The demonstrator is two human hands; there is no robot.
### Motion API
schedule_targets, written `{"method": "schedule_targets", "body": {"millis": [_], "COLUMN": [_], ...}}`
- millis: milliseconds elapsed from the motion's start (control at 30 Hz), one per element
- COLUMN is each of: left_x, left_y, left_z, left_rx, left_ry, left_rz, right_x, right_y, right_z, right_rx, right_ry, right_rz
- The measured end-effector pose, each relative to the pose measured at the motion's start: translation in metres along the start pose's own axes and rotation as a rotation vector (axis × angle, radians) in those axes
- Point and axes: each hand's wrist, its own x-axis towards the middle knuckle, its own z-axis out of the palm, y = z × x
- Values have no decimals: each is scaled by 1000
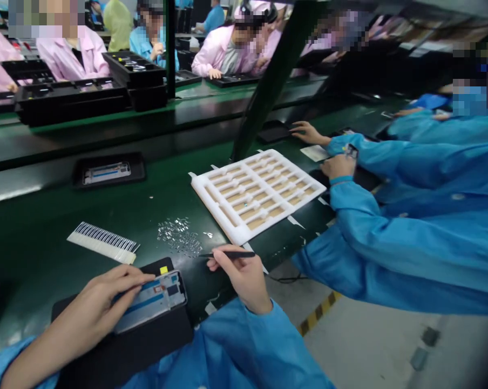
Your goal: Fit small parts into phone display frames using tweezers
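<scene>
My left hand [102, 300] lies over a phone frame [157, 297], its fingers and thumb closed on the frame's far left edge. The frame is silvery with blue strips and sits in a black tray [155, 337]; a yellow tab [163, 270] shows at its far side. In my right hand [244, 273] is a pair of black tweezers [238, 254], held between thumb and fingers. Their tips point left, at the edge of a scatter of small shiny metal pieces [179, 235] on the green bench. Whether the tips hold a piece is too small to tell.
A strip sheet [102, 243] lies left of the pieces. Beyond it, another black tray [141, 167] holds a phone frame. A white foam tray [238, 233] with slots stands ahead on the right. A co-worker's blue-sleeved arms [361, 200] reach in at right, near a slanted post [264, 81].
</scene>
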Motion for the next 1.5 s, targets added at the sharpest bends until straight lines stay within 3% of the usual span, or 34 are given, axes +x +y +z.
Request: {"method": "schedule_targets", "body": {"millis": [200, 367, 733, 1133, 1500], "left_x": [8, 9, 9, 15, 16], "left_y": [-13, -15, -14, -1, 2], "left_z": [15, 22, 30, 31, 36], "left_rx": [-113, -148, -247, -283, -275], "left_ry": [-73, -78, -47, -70, 13], "left_rz": [-135, -170, -225, -434, -440], "right_x": [-17, -14, -8, -10, -10], "right_y": [-28, -27, -19, -14, -16], "right_z": [29, 53, 61, 60, 62], "right_rx": [-11, -138, -226, -200, -198], "right_ry": [-280, -419, -412, -396, -376], "right_rz": [-57, -148, -154, -120, -138]}}
